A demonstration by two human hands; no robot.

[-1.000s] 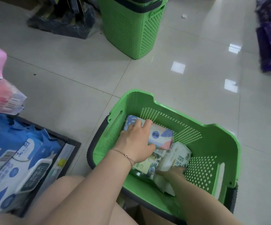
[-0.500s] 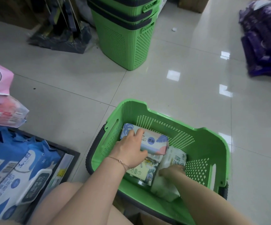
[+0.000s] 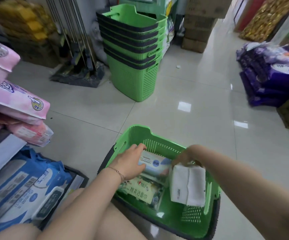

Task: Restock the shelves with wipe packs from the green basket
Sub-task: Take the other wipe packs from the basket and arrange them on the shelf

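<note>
The green basket [image 3: 161,147] sits on the floor in front of me. My left hand [image 3: 130,161] grips a pale blue wipe pack [image 3: 155,164] lying inside it. My right hand [image 3: 186,157] holds a white pack [image 3: 188,186] by its top edge, lifted and hanging upright over the basket's right side. A green-and-white pack with printed characters [image 3: 140,189] lies flat on the basket floor under my left wrist. The shelf at the left holds blue wipe packs [image 3: 27,187] below and pink packs [image 3: 17,101] above.
A stack of nested green baskets [image 3: 133,54] stands on the tiled floor ahead. Brooms and dustpans [image 3: 78,49] lean at the back left. Purple packs [image 3: 270,75] are piled at the right, with cardboard boxes [image 3: 199,23] behind.
My right hand has raised the white pack from the basket floor, so it now hangs upright. My left hand has stayed on the pale blue pack. The view has tilted up.
</note>
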